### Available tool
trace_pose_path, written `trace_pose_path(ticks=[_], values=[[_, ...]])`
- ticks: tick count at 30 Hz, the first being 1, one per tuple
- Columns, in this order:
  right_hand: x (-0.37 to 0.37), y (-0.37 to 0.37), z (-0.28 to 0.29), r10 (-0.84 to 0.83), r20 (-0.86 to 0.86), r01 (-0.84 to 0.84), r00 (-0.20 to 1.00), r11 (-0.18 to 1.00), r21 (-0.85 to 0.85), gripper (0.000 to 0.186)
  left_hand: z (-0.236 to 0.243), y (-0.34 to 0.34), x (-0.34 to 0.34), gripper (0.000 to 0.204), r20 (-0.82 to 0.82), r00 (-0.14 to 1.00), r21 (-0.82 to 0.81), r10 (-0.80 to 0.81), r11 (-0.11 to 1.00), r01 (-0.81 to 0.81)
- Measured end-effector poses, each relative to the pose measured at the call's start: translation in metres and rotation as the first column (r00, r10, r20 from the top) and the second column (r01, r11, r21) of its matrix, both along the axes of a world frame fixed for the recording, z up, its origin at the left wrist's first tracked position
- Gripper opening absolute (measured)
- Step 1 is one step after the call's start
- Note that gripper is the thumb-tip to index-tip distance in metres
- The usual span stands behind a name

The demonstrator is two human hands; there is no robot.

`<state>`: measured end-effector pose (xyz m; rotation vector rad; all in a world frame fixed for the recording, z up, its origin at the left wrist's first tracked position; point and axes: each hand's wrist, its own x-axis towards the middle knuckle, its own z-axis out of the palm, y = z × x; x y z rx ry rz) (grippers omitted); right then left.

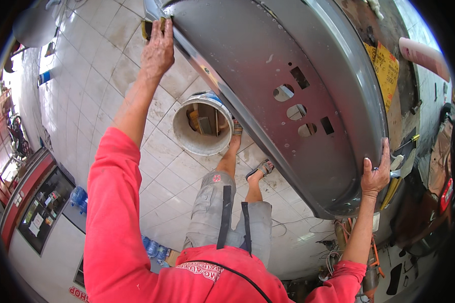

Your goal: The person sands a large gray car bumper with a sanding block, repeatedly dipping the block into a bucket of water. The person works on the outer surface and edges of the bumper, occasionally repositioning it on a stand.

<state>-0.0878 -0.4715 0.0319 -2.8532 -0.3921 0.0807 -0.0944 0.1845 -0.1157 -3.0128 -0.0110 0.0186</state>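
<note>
A large grey car body panel (227,45), with round and rectangular cutouts and a reddish patch around them, slants across the right half of the view. Water drops dot its surface. At its far left corner is my left hand (158,49), fingers closed together over a small yellow-and-dark pad (146,29), mostly hidden under them. My right hand (375,174) grips the panel's near right edge. Its thumb lies on the panel and a finger stretches along the rim; the other fingers are hidden.
A whitish bucket (187,144) with blocks inside stands on the tiled floor (159,177) by my feet. Right of the panel lie yellow printed sheets (388,76) and a pale pink bottle (423,58). Cables and an orange-framed tool (375,257) are at lower right.
</note>
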Motion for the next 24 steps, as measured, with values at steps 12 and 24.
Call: trace_pose_path(ticks=[12, 24], values=[[-0.01, -0.01, 0.0, -0.013, 0.007, 0.014, 1.0, 0.997, -0.071, 0.094, 0.021, -0.058, -0.025, 0.077, -0.084, 0.994, -0.165, -0.074, 0.985, 0.06], [-0.009, -0.006, -0.003, -0.04, 0.036, 0.043, 0.999, 0.995, -0.091, 0.089, 0.061, -0.185, -0.081, 0.079, -0.329, 0.944, -0.211, -0.017, 0.976, -0.055]])
